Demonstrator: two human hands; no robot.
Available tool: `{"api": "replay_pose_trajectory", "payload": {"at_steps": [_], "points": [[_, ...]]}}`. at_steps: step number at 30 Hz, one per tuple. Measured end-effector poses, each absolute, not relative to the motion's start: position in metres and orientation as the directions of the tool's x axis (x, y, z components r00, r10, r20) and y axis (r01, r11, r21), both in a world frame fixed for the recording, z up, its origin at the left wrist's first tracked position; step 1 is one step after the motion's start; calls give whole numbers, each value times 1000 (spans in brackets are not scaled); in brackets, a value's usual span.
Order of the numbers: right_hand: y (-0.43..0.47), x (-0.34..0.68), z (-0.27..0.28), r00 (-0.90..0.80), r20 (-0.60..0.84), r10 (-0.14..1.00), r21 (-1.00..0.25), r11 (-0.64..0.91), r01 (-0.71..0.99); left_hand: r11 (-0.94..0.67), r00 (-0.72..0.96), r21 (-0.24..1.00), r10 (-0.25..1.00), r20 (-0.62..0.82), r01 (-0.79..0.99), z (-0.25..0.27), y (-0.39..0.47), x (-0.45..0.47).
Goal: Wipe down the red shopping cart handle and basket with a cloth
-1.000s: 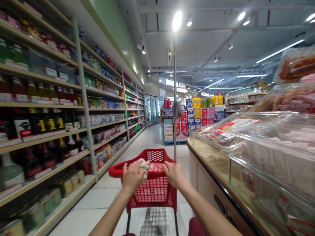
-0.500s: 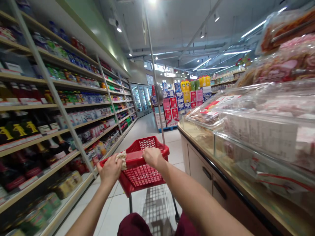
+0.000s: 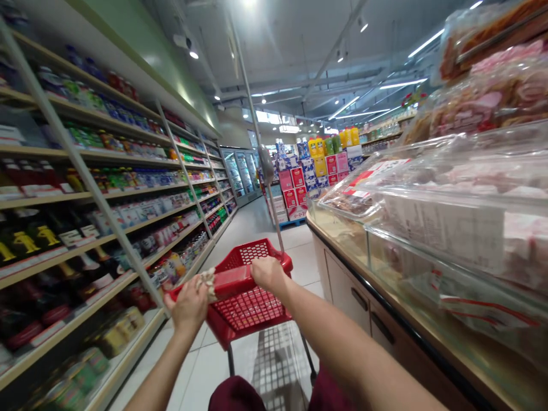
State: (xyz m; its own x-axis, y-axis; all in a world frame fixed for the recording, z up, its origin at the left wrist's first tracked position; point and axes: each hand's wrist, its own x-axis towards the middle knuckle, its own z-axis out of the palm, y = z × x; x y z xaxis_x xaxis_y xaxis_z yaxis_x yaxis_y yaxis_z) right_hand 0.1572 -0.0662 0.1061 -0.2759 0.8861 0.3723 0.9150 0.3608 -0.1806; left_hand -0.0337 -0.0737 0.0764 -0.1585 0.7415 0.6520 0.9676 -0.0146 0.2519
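Observation:
A red plastic shopping cart point(image 3: 252, 313) with a perforated basket stands right in front of me. Its red handle bar point(image 3: 232, 279) runs across the near side. My left hand point(image 3: 189, 302) is closed round the left end of the bar. Beside its thumb and fingers bunches a crumpled off-white piece of cloth or paper point(image 3: 208, 283), pressed against the bar. Further right, my right hand point(image 3: 269, 273) wraps over the same handle, fingers closed. A thin metal pole with a grey oval piece point(image 3: 266, 164) rises from the cart's right side.
Long shelves point(image 3: 107, 194) of bottles and cans line the left. Close on the right stands a counter point(image 3: 342, 279) with clear plastic food trays point(image 3: 449, 194). Ahead, stacked boxes point(image 3: 295, 191) rest on a blue pallet. Glass-door fridges point(image 3: 240, 171) stand farther back along the tiled aisle.
The view has shifted slightly, with shelves and ceiling lights sliding left in the picture. The right-hand counter looms a little nearer. Both hands keep their hold on the handle.

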Motion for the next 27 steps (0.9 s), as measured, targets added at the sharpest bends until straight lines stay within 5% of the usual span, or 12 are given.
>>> {"api": "replay_pose_trajectory", "payload": {"at_steps": [6,9,13,19,24,27], "points": [[-77,162,94,-267,467,843,-129,363,923,-348,208,59,681,702,936,73,-89,22],[-83,171,88,-249,510,823,-110,350,930,-246,99,98,679,727,964,70,-91,-15],[-87,177,81,-244,549,800,-99,352,931,22,-244,300,640,729,954,63,-93,-58],[-84,181,78,-217,594,775,-92,333,938,-232,52,119,619,783,965,58,-87,-44],[-80,188,73,-194,627,754,-86,315,945,-45,-127,188,580,805,981,57,-89,-67],[-78,192,70,-180,644,744,-88,305,948,-132,-33,135,585,810,982,53,-93,-55]]}}
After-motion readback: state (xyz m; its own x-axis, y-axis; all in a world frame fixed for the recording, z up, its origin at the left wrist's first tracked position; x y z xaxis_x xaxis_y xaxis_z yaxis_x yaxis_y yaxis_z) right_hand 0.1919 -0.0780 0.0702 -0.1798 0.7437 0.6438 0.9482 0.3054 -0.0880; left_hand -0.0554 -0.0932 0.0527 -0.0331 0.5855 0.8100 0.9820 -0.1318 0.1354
